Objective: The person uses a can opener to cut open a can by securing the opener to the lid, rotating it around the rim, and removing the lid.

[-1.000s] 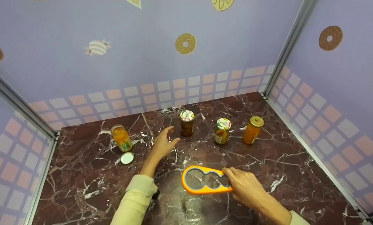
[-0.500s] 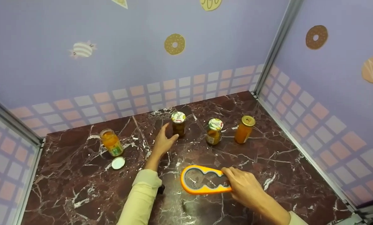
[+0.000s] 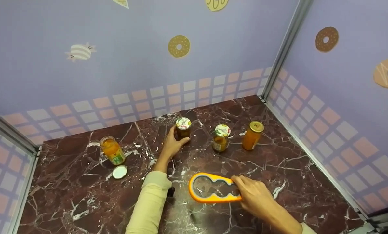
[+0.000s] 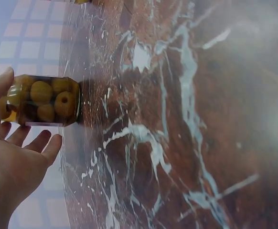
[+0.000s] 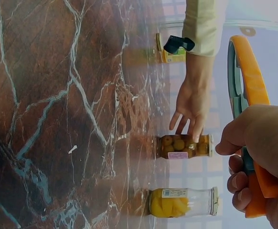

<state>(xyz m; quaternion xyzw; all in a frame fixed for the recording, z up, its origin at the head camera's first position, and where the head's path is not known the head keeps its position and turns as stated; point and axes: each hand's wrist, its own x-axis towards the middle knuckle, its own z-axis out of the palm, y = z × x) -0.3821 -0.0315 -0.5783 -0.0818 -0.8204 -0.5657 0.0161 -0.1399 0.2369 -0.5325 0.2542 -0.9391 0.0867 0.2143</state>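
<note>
A glass jar of olives [image 4: 42, 98] with a patterned white lid stands upright on the table. My left hand [image 3: 172, 144] is close around its near left side, thumb in front and fingers spread along the other side. In the left wrist view the fingers are fairly straight, and a gap shows between some fingertips and the glass. My right hand [image 3: 257, 196] grips one end of an orange and grey jar opener [image 3: 213, 199], held up above the table. The opener's rounded openings have nothing in them.
Right of the olives stand a jar of yellow pieces [image 3: 220, 143] with a patterned lid and an orange jar [image 3: 252, 139] with a gold lid. Far left is an uncapped orange jar [image 3: 113, 152], its lid [image 3: 119, 172] lying beside it. Walls [image 3: 128, 65] enclose the marbled table [image 3: 83, 195].
My left hand has moved forward and right to the olive jar, its thumb now in front of the glass. The right hand keeps the jar opener nearly still. The head view has shifted slightly right.
</note>
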